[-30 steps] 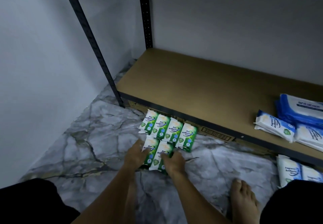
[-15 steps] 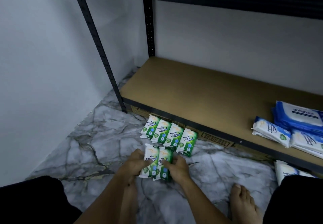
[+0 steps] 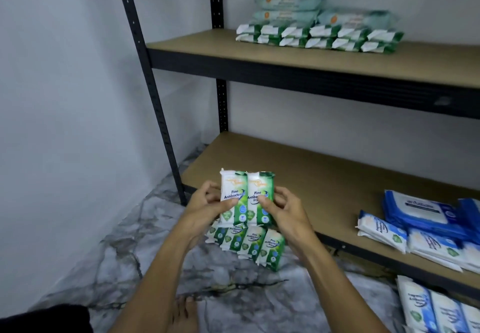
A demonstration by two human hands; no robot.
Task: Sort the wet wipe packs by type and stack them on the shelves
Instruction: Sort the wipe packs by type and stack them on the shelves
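Note:
Two green and white pine wipe packs [image 3: 246, 195] are held upright, side by side, above the floor in front of the bottom shelf [image 3: 324, 171]. My left hand [image 3: 207, 204] grips the left pack and my right hand [image 3: 281, 206] grips the right one. Below them a row of several more green packs [image 3: 249, 242] lies on the marble floor against the shelf's front edge. The upper shelf [image 3: 197, 44] carries a double layer of the same green packs [image 3: 319, 38] with pale teal packs [image 3: 291, 8] stacked on top.
Blue and white wipe packs [image 3: 426, 218] lie at the right of the bottom shelf, and more blue packs [image 3: 436, 309] sit on the floor at lower right. A black upright post [image 3: 153, 94] stands left. My bare foot [image 3: 181, 314] rests on the floor.
Both hands have lifted the two green packs off the floor to shelf height. My view has tilted up, bringing the upper shelf and its stacks into sight.

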